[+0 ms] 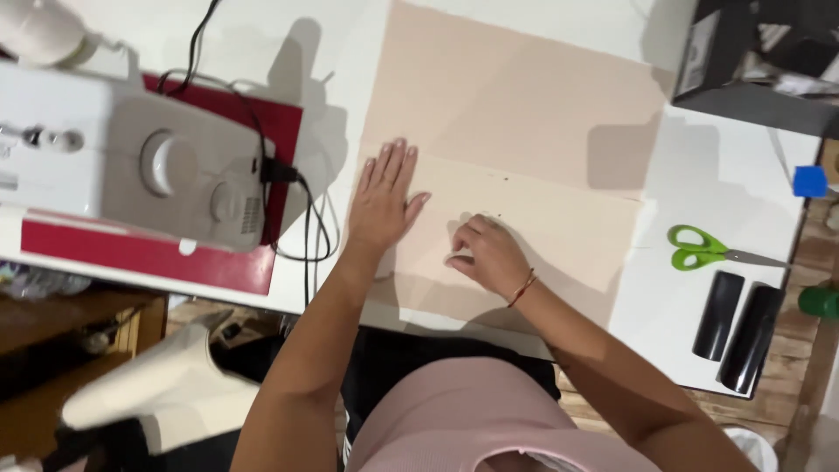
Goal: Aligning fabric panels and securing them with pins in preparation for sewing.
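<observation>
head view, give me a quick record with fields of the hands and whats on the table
left hand: left hand flat, fingers spread, on pale peach fabric sheet
right hand: right hand curled, fingertips on the fabric
left of fabric: white sewing machine on red mat
right of fabric: green-handled scissors, two black cylinders
surface: white table

The right hand curled over its fingertips, hiding any grip; the sewing machine ran off the left edge.
</observation>
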